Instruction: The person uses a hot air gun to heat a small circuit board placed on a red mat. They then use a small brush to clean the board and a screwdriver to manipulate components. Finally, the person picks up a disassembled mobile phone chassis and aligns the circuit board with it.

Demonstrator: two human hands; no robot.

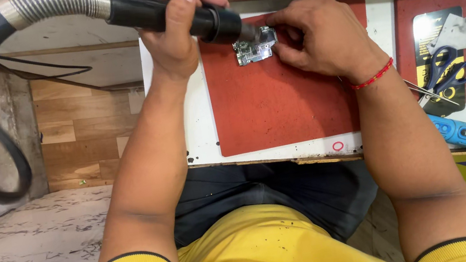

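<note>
Head view: left hand (pixel 170 32) clamped round the black nozzle (pixel 177 16), its long axis slanting down-right so the tip sits on the board's (pixel 255 46) left edge. Right hand (pixel 321 36) pinches the board from the right, flat on the red mat (pixel 279 105) on the desk (pixel 197 124); both hands meet there, right one nearer

Both forearms reach forward; the left hand (pixel 172 25) is curled in a fist-like grip, the right hand (pixel 321 36) pinches with fingertips, palm down.
</note>
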